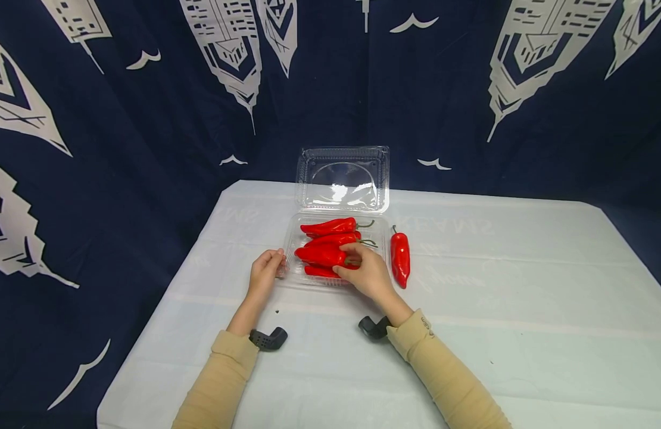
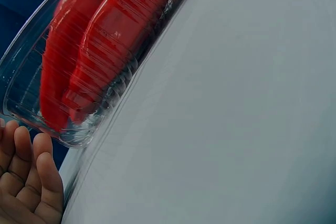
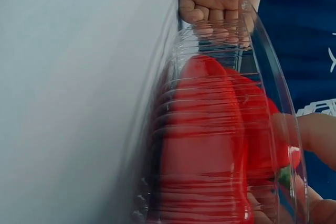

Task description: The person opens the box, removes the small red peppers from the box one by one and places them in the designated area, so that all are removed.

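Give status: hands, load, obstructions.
Left hand holds clear rectangular plastic clamshell at left end. Right hand grips long glossy red pepper inside. Another red pepper outside, right of clamshell. Clear lid open; no obstruction seen.

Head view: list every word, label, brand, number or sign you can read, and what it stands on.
None reads clearly.
Right sleeve cuff: small dark lettering, too small to read.
White tablecloth: pale lettering, too faint to read.
Clear box, red peppers, blue backdrop: no lettering visible.
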`<state>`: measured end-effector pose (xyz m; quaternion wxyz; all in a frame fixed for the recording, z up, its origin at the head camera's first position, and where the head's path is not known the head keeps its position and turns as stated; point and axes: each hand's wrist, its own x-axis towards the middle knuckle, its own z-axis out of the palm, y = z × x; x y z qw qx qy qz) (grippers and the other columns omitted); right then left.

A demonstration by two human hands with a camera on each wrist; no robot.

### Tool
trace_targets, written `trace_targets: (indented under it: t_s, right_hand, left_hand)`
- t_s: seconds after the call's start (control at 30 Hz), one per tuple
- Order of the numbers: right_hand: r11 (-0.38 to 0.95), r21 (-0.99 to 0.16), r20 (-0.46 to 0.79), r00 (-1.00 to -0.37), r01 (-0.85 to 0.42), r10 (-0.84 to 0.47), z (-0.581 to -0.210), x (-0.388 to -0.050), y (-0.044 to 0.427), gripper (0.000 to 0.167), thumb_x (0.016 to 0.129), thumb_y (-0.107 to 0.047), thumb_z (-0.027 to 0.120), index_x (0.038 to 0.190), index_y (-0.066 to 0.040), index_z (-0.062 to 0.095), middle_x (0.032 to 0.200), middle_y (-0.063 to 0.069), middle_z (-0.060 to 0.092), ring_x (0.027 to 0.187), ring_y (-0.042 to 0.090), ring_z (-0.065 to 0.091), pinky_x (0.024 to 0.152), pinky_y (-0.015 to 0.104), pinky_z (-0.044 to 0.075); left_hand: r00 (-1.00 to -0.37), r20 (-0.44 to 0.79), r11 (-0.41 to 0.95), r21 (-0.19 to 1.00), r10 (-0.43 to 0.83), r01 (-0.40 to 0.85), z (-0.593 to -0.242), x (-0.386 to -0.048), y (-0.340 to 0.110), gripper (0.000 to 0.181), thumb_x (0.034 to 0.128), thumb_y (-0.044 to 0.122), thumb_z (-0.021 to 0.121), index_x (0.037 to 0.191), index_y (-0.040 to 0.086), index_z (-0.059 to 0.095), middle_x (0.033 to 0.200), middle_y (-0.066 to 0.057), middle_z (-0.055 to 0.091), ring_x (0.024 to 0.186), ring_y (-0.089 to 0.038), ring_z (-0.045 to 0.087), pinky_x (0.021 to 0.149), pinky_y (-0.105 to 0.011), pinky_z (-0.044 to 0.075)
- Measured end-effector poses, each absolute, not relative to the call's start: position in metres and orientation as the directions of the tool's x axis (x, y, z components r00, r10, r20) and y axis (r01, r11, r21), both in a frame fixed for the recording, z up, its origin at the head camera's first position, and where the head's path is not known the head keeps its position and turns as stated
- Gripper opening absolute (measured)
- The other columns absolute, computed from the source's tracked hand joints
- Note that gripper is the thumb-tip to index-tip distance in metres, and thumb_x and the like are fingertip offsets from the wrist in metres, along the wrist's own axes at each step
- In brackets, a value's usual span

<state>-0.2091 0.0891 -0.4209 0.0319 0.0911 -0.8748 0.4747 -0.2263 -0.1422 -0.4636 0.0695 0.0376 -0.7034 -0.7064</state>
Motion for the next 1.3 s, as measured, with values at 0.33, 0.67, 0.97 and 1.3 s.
trace_targets:
  t_s: [0.33, 0.67, 0.97, 1.3]
  right_hand:
    - [0.418, -0.898, 0.101, -0.988, -0.141, -0.117, -0.417, -0.211, 0.094, 0.043, 0.079, -0.016, 0.074, 0.118, -0.005, 0.058, 0.112, 0.013, 0.060, 0.093, 0.026, 0.064, 0.080, 0.034, 0.053]
    - [0.327, -0.937, 0.091, -0.989, -0.126, -0.120, -0.400, -0.212, 0.113, 0.045, 0.081, -0.020, 0.073, 0.121, -0.008, 0.058, 0.118, 0.011, 0.059, 0.101, 0.029, 0.060, 0.084, 0.038, 0.051]
    - [0.245, -0.965, 0.076, -0.994, -0.092, -0.075, -0.387, -0.214, 0.128, 0.046, 0.081, -0.019, 0.073, 0.123, -0.008, 0.059, 0.117, 0.010, 0.058, 0.104, 0.028, 0.057, 0.085, 0.039, 0.049]
    - [0.204, -0.975, 0.091, -0.996, -0.091, -0.012, -0.374, -0.213, 0.145, 0.045, 0.083, -0.019, 0.071, 0.125, -0.009, 0.058, 0.119, 0.009, 0.057, 0.105, 0.025, 0.054, 0.087, 0.035, 0.047]
  left_hand:
    - [-0.986, 0.065, 0.030, 0.998, -0.152, 0.061, -0.441, -0.211, -0.136, 0.026, 0.0963, 0.009, 0.050, 0.089, -0.016, 0.053, 0.075, -0.008, 0.055, 0.063, -0.011, 0.052, 0.057, -0.021, 0.046]
    - [-0.986, 0.068, 0.028, 0.998, -0.155, 0.064, -0.445, -0.214, -0.137, 0.026, 0.0961, 0.009, 0.050, 0.089, -0.016, 0.054, 0.073, -0.006, 0.055, 0.063, -0.011, 0.052, 0.057, -0.021, 0.046]
    - [-0.984, 0.076, 0.020, 0.997, -0.159, 0.074, -0.471, -0.229, -0.144, 0.026, 0.0960, 0.016, 0.053, 0.085, -0.008, 0.057, 0.072, -0.001, 0.054, 0.063, -0.009, 0.051, 0.055, -0.019, 0.045]
    - [-0.984, 0.093, 0.063, 0.994, -0.149, 0.084, -0.442, -0.211, -0.136, 0.026, 0.0964, 0.010, 0.050, 0.088, -0.015, 0.055, 0.071, -0.001, 0.054, 0.062, -0.009, 0.050, 0.056, -0.020, 0.045]
